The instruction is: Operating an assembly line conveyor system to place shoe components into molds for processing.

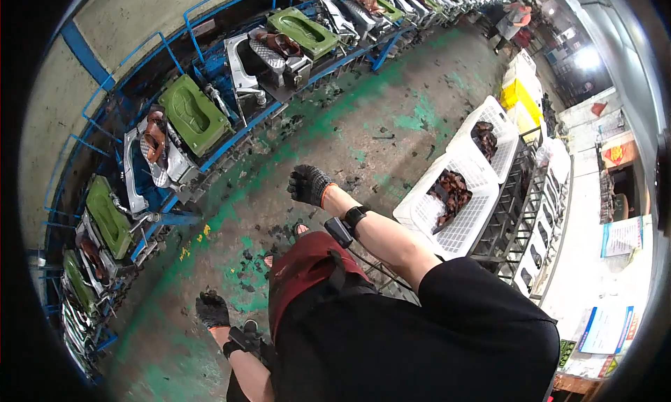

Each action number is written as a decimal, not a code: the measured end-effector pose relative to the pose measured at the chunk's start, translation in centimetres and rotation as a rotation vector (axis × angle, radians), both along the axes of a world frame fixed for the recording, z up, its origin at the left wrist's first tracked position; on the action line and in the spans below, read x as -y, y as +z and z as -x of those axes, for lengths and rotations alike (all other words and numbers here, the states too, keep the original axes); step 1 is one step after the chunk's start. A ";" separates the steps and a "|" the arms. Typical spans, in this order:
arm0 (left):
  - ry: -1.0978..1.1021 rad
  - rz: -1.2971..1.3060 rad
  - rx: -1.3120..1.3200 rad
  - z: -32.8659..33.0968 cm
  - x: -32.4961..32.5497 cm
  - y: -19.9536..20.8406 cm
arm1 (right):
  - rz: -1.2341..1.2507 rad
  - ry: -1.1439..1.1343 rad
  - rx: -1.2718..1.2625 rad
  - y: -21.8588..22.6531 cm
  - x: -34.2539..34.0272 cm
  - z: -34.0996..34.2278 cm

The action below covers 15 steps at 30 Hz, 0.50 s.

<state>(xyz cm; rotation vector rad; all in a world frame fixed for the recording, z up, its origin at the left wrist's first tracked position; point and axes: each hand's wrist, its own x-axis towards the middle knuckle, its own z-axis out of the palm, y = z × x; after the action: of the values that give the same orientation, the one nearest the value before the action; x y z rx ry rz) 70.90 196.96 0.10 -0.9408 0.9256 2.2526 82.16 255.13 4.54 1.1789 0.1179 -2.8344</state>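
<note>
My right hand (pixel 309 185), in a black textured glove with an orange cuff, hangs over the floor between the line of moulds and the white baskets. Its fingers are loosely bent and a little apart, with nothing visible in them. My left hand (pixel 212 309), gloved alike, hangs lower down beside the dark red apron (pixel 307 269); its fingers are loosely apart and it too appears to hold nothing. Nearest to the hands on the left stands a green shoe mould (pixel 193 115), opened, beside a metal mould part carrying a brown sandal (pixel 154 138). Neither hand touches them.
A blue-framed line (pixel 244 131) of several open moulds curves along the left and far side. White baskets (pixel 458 231) with brown shoe pieces (pixel 453 196) stand at right beside a metal rack (pixel 521 213). Dark scraps litter the green-grey floor (pixel 377 147). Another person (pixel 516 19) is far off.
</note>
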 end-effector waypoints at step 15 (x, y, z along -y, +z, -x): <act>-0.120 -0.177 -0.247 3.1 -13.8 9.7 | -0.013 0.068 -0.055 7.1 -3.8 3.8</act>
<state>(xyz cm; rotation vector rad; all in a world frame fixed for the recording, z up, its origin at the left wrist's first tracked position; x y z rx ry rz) 67.76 210.76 9.81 -0.5240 0.8434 2.3361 78.36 258.98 11.67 1.0782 0.1761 -2.8117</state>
